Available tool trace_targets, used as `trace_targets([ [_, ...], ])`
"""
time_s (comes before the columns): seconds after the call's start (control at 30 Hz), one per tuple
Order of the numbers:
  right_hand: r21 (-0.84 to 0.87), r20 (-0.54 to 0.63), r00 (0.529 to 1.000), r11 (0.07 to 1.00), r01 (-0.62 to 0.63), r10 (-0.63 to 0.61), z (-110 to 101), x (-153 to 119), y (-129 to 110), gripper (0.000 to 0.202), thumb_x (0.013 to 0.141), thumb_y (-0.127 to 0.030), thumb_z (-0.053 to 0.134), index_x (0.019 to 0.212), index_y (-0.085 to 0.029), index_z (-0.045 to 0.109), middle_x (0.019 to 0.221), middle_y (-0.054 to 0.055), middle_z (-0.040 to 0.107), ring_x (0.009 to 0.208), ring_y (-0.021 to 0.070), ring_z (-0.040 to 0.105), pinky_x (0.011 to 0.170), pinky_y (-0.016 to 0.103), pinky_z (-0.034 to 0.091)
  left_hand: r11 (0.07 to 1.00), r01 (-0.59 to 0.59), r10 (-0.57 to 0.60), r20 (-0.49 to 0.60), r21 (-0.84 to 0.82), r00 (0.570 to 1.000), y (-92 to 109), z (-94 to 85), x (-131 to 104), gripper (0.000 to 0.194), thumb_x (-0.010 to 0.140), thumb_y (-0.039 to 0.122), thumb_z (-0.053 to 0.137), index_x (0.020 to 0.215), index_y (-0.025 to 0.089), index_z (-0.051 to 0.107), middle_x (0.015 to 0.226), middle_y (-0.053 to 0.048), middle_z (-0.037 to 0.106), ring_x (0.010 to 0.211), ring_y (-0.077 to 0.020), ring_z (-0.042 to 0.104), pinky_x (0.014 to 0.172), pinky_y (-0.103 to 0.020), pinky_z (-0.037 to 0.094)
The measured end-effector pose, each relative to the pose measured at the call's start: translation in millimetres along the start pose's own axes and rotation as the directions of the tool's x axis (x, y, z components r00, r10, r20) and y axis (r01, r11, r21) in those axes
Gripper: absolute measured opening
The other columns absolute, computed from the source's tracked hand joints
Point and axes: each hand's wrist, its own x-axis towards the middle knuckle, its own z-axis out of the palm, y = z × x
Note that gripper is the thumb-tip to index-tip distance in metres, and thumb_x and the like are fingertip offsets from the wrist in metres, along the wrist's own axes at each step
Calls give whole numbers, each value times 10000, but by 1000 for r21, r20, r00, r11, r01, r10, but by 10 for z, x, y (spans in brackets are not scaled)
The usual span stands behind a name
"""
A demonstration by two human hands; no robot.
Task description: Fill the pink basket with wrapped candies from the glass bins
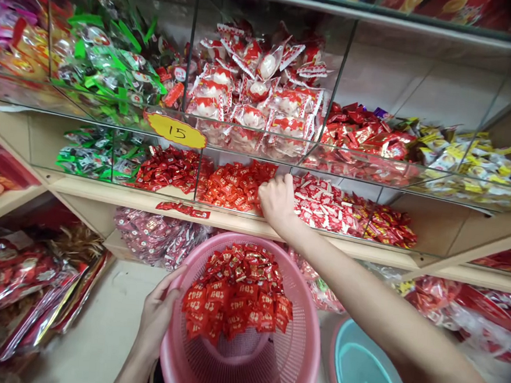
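Observation:
My left hand (157, 313) grips the left rim of a pink plastic basket (311, 329), its thumb over the edge. Inside the basket lies a heap of red wrapped candies (239, 301), with bare mesh showing toward the near side. My right hand (277, 200) is curled into a fist at the front of the lower shelf. It is beside the orange-red wrapped candies (234, 184) and left of the red-and-white wrapped candies (325, 202). Whatever its fingers may hold is hidden.
Clear dividers split the shelves; a yellow tag reading 15 (176, 130) hangs on the upper front. Several red packets (183, 210) lie on the wooden ledge (106, 193). A teal basin (368, 368) stands right of the basket. Bagged goods (160, 234) sit below the shelf.

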Motion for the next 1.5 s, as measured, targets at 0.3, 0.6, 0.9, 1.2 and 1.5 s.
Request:
trace_targets([
  [0.3,557,131,991,826,-88,17,-13,-712,260,188,778,-258,496,653,-159,597,568,-10,561,528,99,447,595,253,354,1000,18,-18,-7,-20,1000,-6,-8,12,445,671,245,596,1111,210,649,1252,-45,601,1195,-247,496,1026,-335,332],
  [0.6,757,465,885,523,-391,-11,648,-881,118,177,675,-306,581,588,-153,563,514,-54,470,488,77,373,493,218,302,998,40,-41,-10,-44,999,-25,5,6,527,655,223,595,1181,200,614,1129,-57,669,1135,-244,546,972,-336,386],
  [0.9,560,494,865,792,-242,-84,1157,-918,-432,258,704,-159,524,454,-169,464,442,-70,362,470,76,374,491,217,263,999,19,-19,1,-42,1000,-53,-10,9,529,676,204,572,1203,186,597,1134,-61,665,1125,-235,552,992,-344,366],
  [1.2,400,428,903,902,-162,-27,1277,-1014,-744,207,798,-229,480,653,-184,620,742,11,684,720,149,573,773,331,318,1000,-1,1,-1,-1,1000,-32,-18,0,497,679,200,563,1173,184,618,1211,-59,625,1178,-235,510,1010,-329,352],
  [1.5,400,487,871,904,-153,-68,1234,-946,-757,258,802,-244,486,583,-178,605,684,3,665,713,144,569,760,321,327,1000,-5,5,10,5,1000,-27,-6,0,493,682,191,549,1170,179,616,1234,-61,611,1190,-231,499,1018,-329,339],
])
